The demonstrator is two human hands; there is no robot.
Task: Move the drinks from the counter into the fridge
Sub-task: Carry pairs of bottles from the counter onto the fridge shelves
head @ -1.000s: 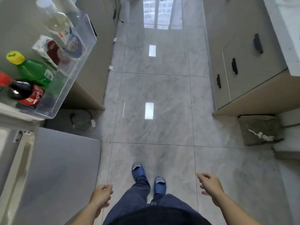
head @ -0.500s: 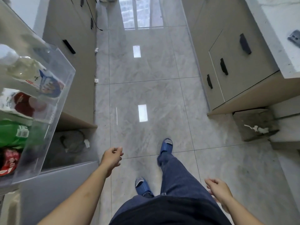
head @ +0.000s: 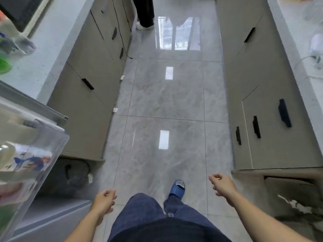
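Observation:
The open fridge door's clear shelf (head: 57, 147) fills the lower left, with a pale bottle with a blue and orange label (head: 26, 161) lying blurred inside it. Blurred green and clear drink shapes (head: 5, 63) show at the upper left edge. My left hand (head: 104, 202) hangs loosely curled and holds nothing, just right of the fridge door. My right hand (head: 222, 185) also hangs loosely curled with nothing in it, over the grey floor tiles. The white counter (head: 297, 49) runs along the right edge.
Beige cabinets with black handles (head: 284, 113) line both sides of a narrow tiled aisle (head: 167, 102). Another person's legs (head: 144, 13) stand at the far end. A black cable (head: 122, 41) hangs down the left cabinets. A blue slipper (head: 177, 188) is on my foot.
The view has swung up and forward along the aisle, away from the fridge door. My right hand rose and my left hand dropped back as I stepped; both stay without a load.

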